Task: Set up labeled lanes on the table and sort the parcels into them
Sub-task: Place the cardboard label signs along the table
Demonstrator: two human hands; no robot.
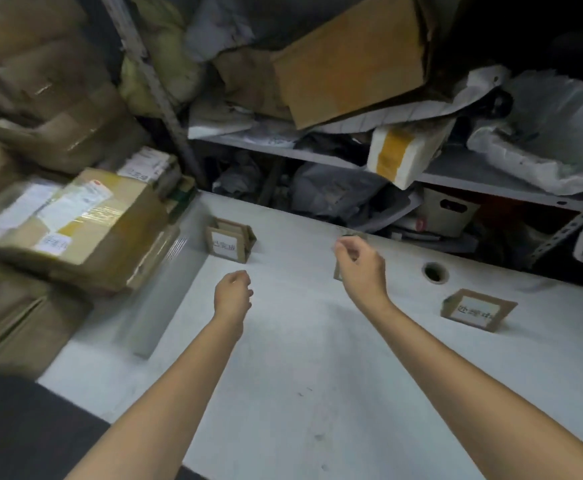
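A: Where're the labels?
B: Left label stand point(231, 242) sits near the far-left corner of the worktop point(318, 358). Right label stand point(477, 310) is well apart, over to the right. Both are upright, white faces w/ handwriting turned toward the near edge, long axes roughly along the far edge. The writing's too blurred to read.
A: Material?
B: Folded brown cardboard, tent-shaped, w/ a paper slip on the front. A third cardboard piece point(337, 271) shows btwn them, mostly hidden behind the right wrist, so I can't tell its facing.
A: Hands?
B: Left hand point(233, 294) hangs over the worktop, fingers loosely curled, nothing in it. Right hand point(359, 265) is above the third piece, fingers curled, thumb near the forefinger. Can't tell if it pinches anything.
A: Parcels?
B: A taped carton point(85, 230) w/ white labels lies tilted on a stack of brown boxes point(13, 317) off the worktop's left edge, blurred. A white foam block point(404, 152) w/ yellow tape leans off the shelf point(318, 154) behind.
A: Room to move?
B: A wide stretch of smooth white surface runs from the stands to the near edge, w/ both forearms over it. There's a round hole point(435, 272) near the far edge, just beyond the right stand. The shelf is crammed w/ grey bags and cardboard.
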